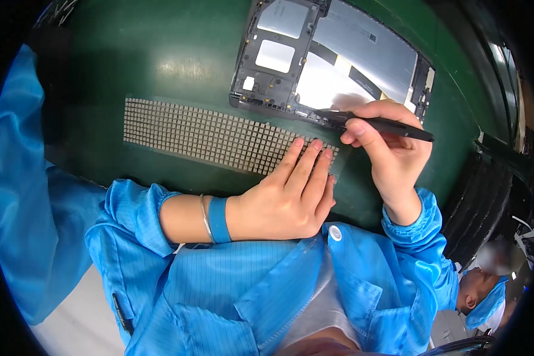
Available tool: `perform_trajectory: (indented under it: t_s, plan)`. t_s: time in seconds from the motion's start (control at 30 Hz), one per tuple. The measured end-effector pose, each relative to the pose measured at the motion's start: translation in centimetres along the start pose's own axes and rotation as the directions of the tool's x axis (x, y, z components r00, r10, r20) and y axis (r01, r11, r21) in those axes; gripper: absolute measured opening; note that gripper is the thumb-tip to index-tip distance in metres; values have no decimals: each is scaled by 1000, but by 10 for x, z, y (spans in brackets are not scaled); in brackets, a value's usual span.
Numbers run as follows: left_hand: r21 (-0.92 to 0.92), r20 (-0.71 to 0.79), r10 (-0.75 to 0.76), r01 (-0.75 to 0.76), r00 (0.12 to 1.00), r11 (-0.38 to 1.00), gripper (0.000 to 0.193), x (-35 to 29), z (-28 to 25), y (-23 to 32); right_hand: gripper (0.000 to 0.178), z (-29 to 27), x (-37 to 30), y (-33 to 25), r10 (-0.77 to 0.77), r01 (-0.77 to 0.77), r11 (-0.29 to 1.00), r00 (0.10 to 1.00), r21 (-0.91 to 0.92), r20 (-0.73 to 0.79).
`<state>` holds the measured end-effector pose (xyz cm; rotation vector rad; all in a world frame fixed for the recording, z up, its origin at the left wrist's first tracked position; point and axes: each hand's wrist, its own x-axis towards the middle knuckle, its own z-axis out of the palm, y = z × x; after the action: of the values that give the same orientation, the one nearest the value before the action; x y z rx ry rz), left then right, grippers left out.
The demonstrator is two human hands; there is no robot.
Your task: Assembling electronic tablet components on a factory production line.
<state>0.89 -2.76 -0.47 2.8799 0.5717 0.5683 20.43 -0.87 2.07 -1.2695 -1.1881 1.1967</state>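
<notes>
My right hand [397, 160] pinches a pair of black tweezers [404, 129], whose tips reach to the near edge of a black device frame [267, 98]. A shiny silver panel [368, 38] fills most of this frame, and small gold-coloured screw points dot its left part. Beside it lies a long strip of small square grey-beige pads [190, 124] in rows on a clear sheet. My left hand [285, 204] rests with outstretched fingers on the strip's right end. Whether the tweezer tips grip anything is too small to tell.
The green work surface [178, 41] extends under everything. A blue sleeve of another person [18, 178] comes in at the far left. At the lower right, a person in a blue cap [489, 305] sits near black ribbed material [483, 199]. Wires show at the upper left.
</notes>
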Motion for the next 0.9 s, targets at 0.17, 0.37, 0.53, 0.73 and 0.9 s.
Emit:
perform_trajectory:
  t_s: [0.17,0.37,0.53,0.73,0.9]
  plan:
    - [-13,4,11,-11,1000,1000,33,2,0,-2,19,0,0,4,-62,62,998,998,-18,-5]
    - [-27,-9,2,-3,1000,1000,34,3,0,-2,18,0,0,6,-88,87,992,996,-96,-11]
    - [-43,37,13,-12,999,999,32,4,-4,-2,28,-6,3,10,-559,653,594,755,-470,342]
    - [-129,77,1,9,997,992,31,-1,-6,-10,23,-23,-36,1,-263,260,914,964,-310,32]
    - [-122,115,10,4,993,993,32,3,-5,-9,20,-33,-74,24,47,-56,992,995,-109,-82]
